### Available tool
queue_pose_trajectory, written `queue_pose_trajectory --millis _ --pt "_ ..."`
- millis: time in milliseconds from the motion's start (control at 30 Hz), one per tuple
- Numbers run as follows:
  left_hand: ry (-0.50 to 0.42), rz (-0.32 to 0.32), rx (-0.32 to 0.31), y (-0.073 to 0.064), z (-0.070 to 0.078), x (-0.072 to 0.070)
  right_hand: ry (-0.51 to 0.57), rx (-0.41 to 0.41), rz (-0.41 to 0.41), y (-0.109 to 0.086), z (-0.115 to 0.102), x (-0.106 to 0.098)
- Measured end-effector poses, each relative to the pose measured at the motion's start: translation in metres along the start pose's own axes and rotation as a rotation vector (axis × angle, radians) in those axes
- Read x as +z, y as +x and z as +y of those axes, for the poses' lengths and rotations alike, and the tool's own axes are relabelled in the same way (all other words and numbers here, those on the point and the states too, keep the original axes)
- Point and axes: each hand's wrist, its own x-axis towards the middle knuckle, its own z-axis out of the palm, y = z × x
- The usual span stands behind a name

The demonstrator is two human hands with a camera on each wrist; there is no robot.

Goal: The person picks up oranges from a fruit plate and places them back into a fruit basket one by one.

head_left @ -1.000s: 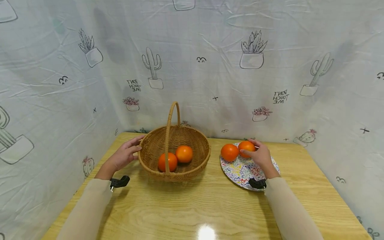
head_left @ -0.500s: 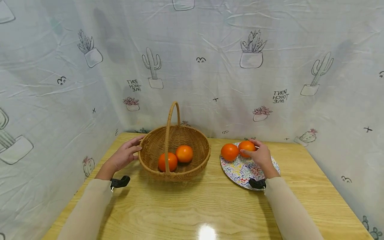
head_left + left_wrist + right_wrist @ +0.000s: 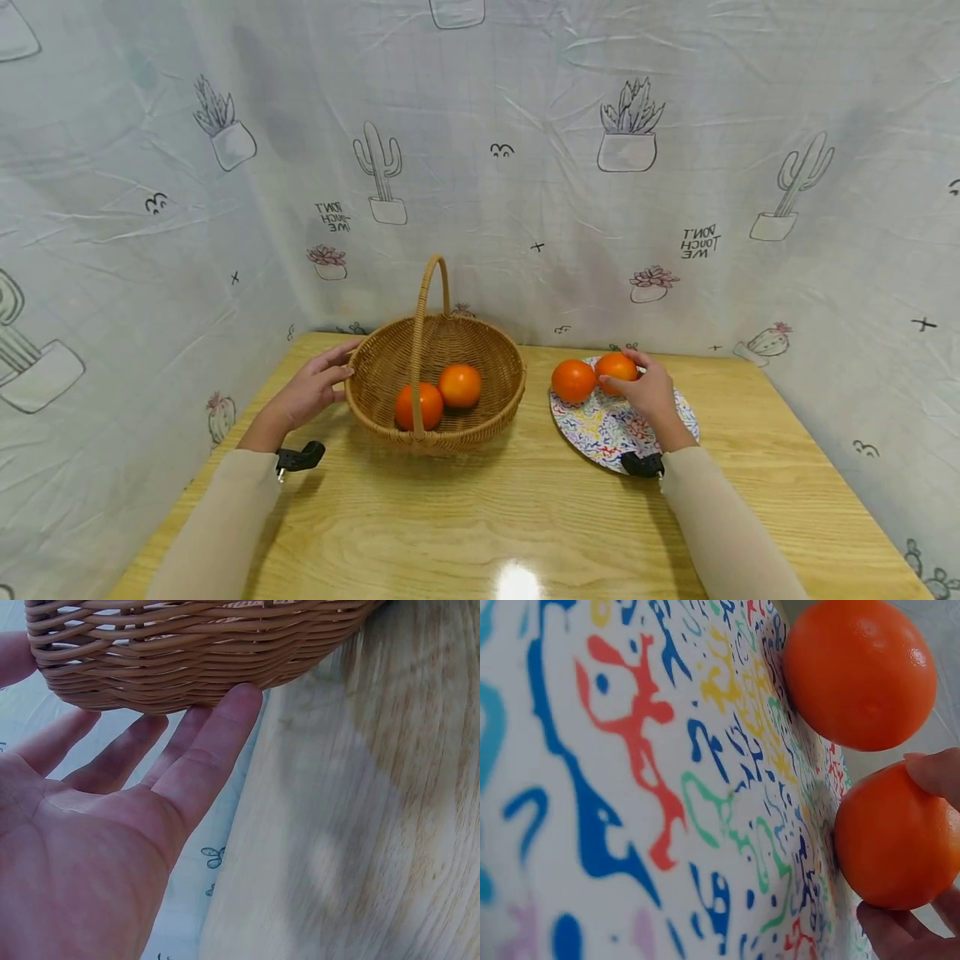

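Observation:
My left hand [image 3: 311,390] touches the left side of a wicker basket [image 3: 487,421] with fingers fairly straight. In the left wrist view, its fingertips [image 3: 244,697] rest against the woven wall [image 3: 187,671]. Two oranges, one nearer [image 3: 429,407] and one farther [image 3: 461,386], lie inside the basket. At the right, my right hand [image 3: 651,390] holds an orange [image 3: 615,367] between thumb and fingers on a round patterned plate [image 3: 600,433]. Another orange [image 3: 573,382] sits just left of it. The right wrist view has the held orange [image 3: 892,840] low against the plate, its far side hidden.
All of this stands on a wooden table [image 3: 450,517]. Behind and on both sides hangs a pale cloth [image 3: 480,200] printed with cacti. The basket's tall handle [image 3: 420,358] arches over its middle. Table surface lies between the basket and the plate.

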Motion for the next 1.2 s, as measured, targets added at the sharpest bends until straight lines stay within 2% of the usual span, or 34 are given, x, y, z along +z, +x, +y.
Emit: queue_pose_trajectory --millis 400,567,1000,1200 --pt "0.023 0.000 0.009 -0.002 0.001 -0.003 0.049 0.020 0.043 -0.005 -0.002 0.002" --pt "0.020 0.003 0.013 -0.003 -0.001 -0.002 0.078 0.029 0.042 -0.015 -0.006 -0.001" --pt "0.002 0.007 0.025 0.000 -0.006 0.000 0.117 -0.055 0.053 -0.039 -0.033 -0.014" --pt "-0.006 0.007 0.029 0.001 -0.007 0.001 0.170 -0.093 -0.005 -0.048 -0.055 -0.013"
